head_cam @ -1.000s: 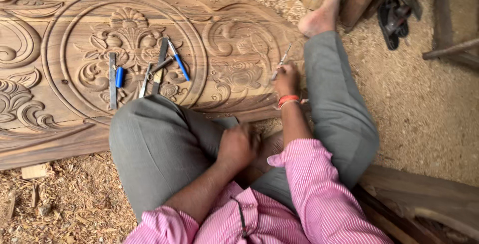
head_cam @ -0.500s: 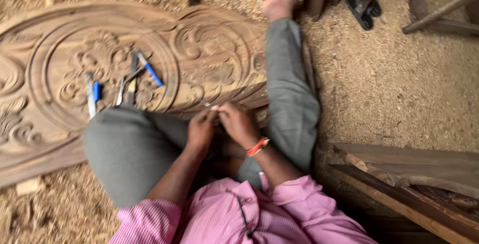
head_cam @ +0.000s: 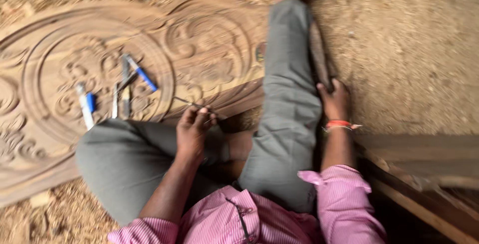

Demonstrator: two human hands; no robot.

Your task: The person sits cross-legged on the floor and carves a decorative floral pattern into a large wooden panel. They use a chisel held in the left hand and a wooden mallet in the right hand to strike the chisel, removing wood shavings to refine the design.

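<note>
In left hand (head_cam: 193, 127), thin metal tool (head_cam: 192, 105)

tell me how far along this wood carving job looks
Done: the large brown wooden panel already carries deep floral scrolls and a ringed medallion. In hand: the left hand pinches a thin metal carving tool at the panel's near edge, while the right hand rests beside the grey-trousered leg. Left: blur hides unfinished spots; blue-handled chisels lie on the medallion.
</note>
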